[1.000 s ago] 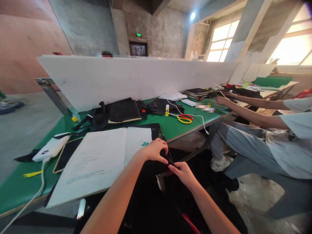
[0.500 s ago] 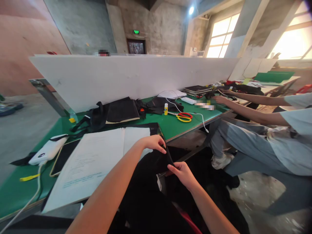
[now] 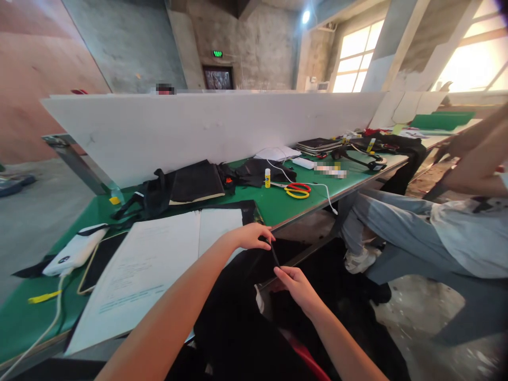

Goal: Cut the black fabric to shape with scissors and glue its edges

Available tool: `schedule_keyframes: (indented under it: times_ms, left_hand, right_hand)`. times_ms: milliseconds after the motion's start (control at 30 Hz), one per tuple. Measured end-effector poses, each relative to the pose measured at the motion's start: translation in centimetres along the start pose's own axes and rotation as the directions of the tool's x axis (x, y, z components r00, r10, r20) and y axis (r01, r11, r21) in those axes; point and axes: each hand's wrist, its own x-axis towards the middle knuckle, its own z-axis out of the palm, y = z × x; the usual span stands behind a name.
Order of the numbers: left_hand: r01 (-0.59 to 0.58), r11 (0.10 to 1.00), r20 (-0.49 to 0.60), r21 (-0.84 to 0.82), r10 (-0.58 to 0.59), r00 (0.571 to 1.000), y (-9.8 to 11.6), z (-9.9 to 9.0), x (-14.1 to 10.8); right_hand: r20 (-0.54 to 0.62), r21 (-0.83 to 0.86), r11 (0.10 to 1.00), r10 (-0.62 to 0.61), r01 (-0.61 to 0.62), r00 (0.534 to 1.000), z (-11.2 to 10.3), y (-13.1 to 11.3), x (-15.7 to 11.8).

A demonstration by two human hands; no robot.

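Observation:
My left hand (image 3: 254,236) is closed in a pinch on the upper end of a narrow black fabric strip (image 3: 274,256). Lower and to the right, my right hand (image 3: 297,283) pinches the strip's other end between thumb and fingers. The strip runs short and taut between them, just off the table's front edge. Dark cloth (image 3: 234,296) lies below, over my lap, and I cannot tell whether the strip belongs to it. Beside my left forearm, an open book (image 3: 159,259) with white pages rests on the green table (image 3: 273,209).
Scissors (image 3: 298,190) with red and yellow handles lie beside a glue stick (image 3: 267,178). A black-covered book (image 3: 197,182), a white power bank (image 3: 75,251) with a cable and a phone (image 3: 101,262) are on the table. A co-worker (image 3: 460,227) sits at right.
My hands stay close together, and the black piece between them now looks narrower. The co-worker's arms have drawn back from the table toward the right. A black headset-like item shows there.

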Motion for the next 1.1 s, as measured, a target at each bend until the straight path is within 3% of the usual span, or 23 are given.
schedule_keyframes:
  times_ms: [167, 367, 533, 733, 1100]
  left_hand:
    - [0.053, 0.999, 0.003, -0.013, -0.053, 0.999, 0.2, 0.1, 0.1]
    - [0.054, 0.998, -0.019, 0.019, -0.054, 0.998, -0.3, 0.5, 0.2]
    - [0.066, 0.997, -0.032, 0.031, -0.065, 0.997, -0.5, 0.7, 0.5]
    - [0.07, 0.983, -0.079, 0.171, -0.058, 0.995, -0.4, 1.0, 1.1]
    - [0.043, 0.972, -0.128, 0.232, -0.014, 0.992, -0.8, 1.9, 1.4]
  right_hand:
    - [-0.016, 0.076, 0.997, 0.014, -0.013, 1.0, 0.7, -0.5, -1.0]
    - [-0.214, 0.082, 0.996, -0.02, 0.038, 0.977, 0.9, 0.9, -1.5]
    - [-0.271, 0.017, 0.999, -0.038, 0.044, 0.962, 0.5, 1.3, -1.4]
    - [-0.325, 0.084, 0.996, 0.036, -0.009, 0.945, 0.8, 0.8, -1.0]
    - [-0.263, 0.164, 0.982, 0.139, -0.098, 0.955, 0.4, 0.4, -0.6]
